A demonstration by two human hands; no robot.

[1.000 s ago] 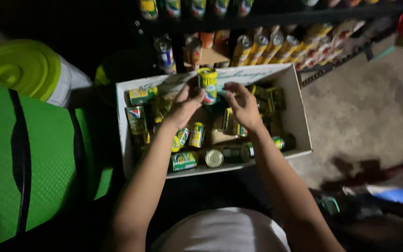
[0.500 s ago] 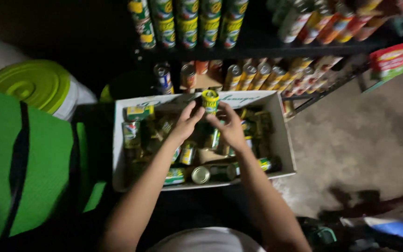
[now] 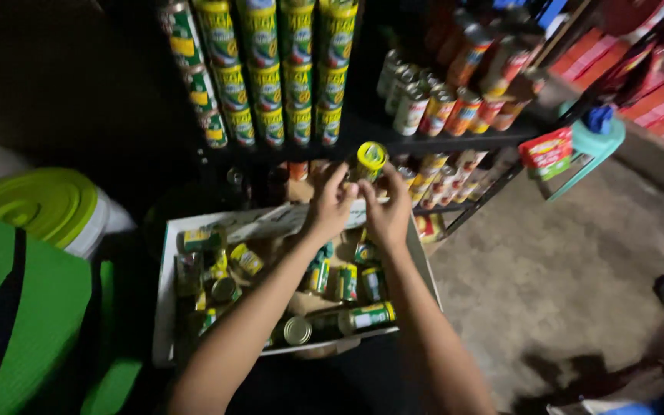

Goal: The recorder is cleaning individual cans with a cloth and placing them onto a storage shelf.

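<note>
Nearest the camera, two bare forearms run up from the bottom edge over an open white carton (image 3: pixel 164 307) that sits on the floor and holds loose tins with green and yellow labels, most of them lying on their sides, such as one long tin (image 3: pixel 363 317) near the carton's front wall. Just past the carton's far wall the two hands meet around a single yellow-topped can (image 3: pixel 370 160). The left hand (image 3: pixel 330 206) has its fingers curled about the can's lower part from the left, and the right hand (image 3: pixel 388 214) closes on it from the right and below; both are narrow, gripped on the can, about equally near it. The can stands roughly upright, its long axis tilted slightly toward the camera so that the yellow lid shows, lifted clear of the carton. Directly beyond and above it a dark shelf (image 3: pixel 455 142) carries upright rows of stacked green-and-yellow cans (image 3: pixel 286 69), with red-labelled cans (image 3: pixel 463 100) to their right. A green-lidded white bucket (image 3: pixel 40 207) stands left.
</note>
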